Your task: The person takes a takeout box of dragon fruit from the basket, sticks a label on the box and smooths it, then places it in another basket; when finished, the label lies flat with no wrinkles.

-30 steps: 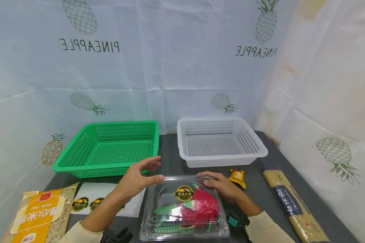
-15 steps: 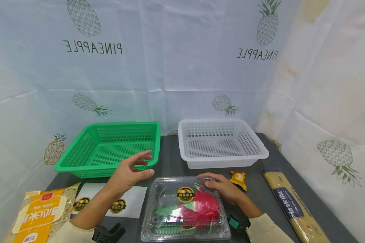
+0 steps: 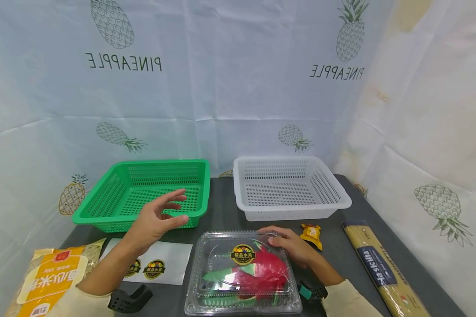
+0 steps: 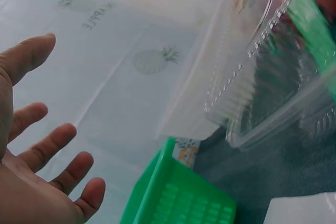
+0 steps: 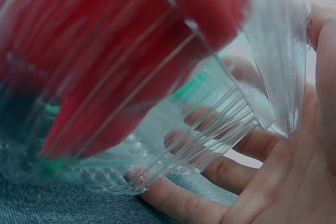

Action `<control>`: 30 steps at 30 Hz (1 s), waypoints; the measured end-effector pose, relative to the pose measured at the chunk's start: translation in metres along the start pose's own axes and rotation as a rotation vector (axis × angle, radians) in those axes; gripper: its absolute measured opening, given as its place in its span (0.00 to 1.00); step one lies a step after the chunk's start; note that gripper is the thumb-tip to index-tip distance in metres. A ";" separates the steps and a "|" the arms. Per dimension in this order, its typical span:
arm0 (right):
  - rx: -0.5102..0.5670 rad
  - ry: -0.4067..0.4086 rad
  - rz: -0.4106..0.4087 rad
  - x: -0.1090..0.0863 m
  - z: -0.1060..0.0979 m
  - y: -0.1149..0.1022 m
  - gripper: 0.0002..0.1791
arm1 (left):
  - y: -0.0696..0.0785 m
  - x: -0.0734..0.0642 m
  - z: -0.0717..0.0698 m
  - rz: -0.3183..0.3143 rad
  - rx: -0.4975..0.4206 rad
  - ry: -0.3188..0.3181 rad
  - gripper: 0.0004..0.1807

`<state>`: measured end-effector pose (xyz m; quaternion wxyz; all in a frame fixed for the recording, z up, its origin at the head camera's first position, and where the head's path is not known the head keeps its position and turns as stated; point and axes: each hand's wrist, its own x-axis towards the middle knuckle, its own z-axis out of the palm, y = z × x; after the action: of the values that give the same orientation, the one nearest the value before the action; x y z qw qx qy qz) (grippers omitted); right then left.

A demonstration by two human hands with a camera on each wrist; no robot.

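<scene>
A clear plastic clamshell box [image 3: 198, 275] stands at the front middle of the table in the head view, lid shut. Through it show red and green dragon fruits [image 3: 262, 273], and a round black-and-gold label [image 3: 243, 254] sits on the lid. My right hand [image 3: 291, 246] grips the box's far right corner, thumb on the lid; in the right wrist view its fingers [image 5: 184, 200] wrap the ribbed side. My left hand [image 3: 152, 224] hovers with spread fingers above a white sticker sheet [image 3: 176, 255], holding nothing. Two labels show on that sheet; my left forearm covers part of it.
Behind stand a green basket [image 3: 103, 219] and a white basket [image 3: 293, 213]. At left lies a yellow grain bag [image 3: 51, 281]. On the right are a small yellow snack packet [image 3: 311, 233] and a long pasta pack [image 3: 381, 268]. Pineapple-printed cloth walls surround the table.
My left hand has drawn away from the box to the left and slightly up, uncovering more of the sticker sheet's right side. The right hand keeps its grip on the box.
</scene>
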<state>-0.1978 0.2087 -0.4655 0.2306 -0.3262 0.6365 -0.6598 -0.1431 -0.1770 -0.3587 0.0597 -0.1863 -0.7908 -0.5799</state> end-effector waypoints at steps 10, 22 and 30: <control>0.000 -0.006 -0.004 0.000 0.001 -0.001 0.23 | -0.004 -0.005 -0.023 0.055 0.015 0.046 0.34; 0.012 -0.014 -0.019 -0.001 0.001 0.000 0.23 | -0.010 -0.008 -0.044 0.104 0.014 0.061 0.34; 0.014 -0.020 -0.024 0.000 0.002 -0.001 0.23 | -0.013 -0.012 -0.061 0.132 0.028 0.086 0.35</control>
<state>-0.1964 0.2079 -0.4643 0.2314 -0.3386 0.6255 -0.6637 -0.1440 -0.2400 -0.3546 0.1344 -0.2119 -0.7815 -0.5713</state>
